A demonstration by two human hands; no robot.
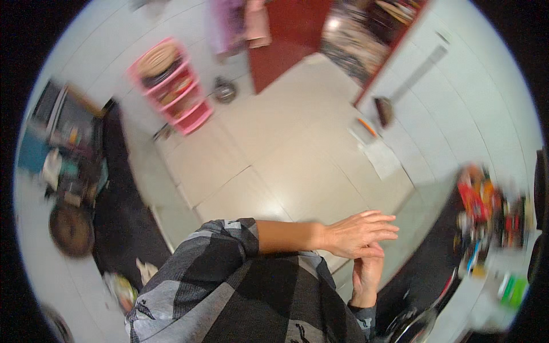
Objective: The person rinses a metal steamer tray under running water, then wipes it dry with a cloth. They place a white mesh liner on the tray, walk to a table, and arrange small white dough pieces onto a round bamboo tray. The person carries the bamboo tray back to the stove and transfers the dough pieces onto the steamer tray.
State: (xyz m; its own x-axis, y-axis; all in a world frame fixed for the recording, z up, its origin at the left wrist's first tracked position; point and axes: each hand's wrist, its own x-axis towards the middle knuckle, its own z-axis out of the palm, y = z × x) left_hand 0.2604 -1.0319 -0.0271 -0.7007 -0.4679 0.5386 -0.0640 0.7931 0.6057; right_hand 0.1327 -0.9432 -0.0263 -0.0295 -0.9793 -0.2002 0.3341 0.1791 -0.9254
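Note:
My left arm, in a grey and black checked sleeve, reaches across my front to the right. Its hand, my left hand (360,233), lies over my right hand (368,274), and the two touch near the fingers. The left fingers are stretched out and slightly apart, with no object visible in them. Only the wrist and part of the palm or back of the right hand show; most of its fingers are hidden behind the left. Both hands are in the air above the pale tiled floor (274,154), near the right-hand dark counter (433,253).
A dark counter (116,184) runs along the left. Ahead stand a pink plastic rack (199,124) and a round metal vessel (224,91), near a red door (287,51). A long-handled brush (384,111) leans on the right wall. Blurred packets (474,199) crowd the right counter.

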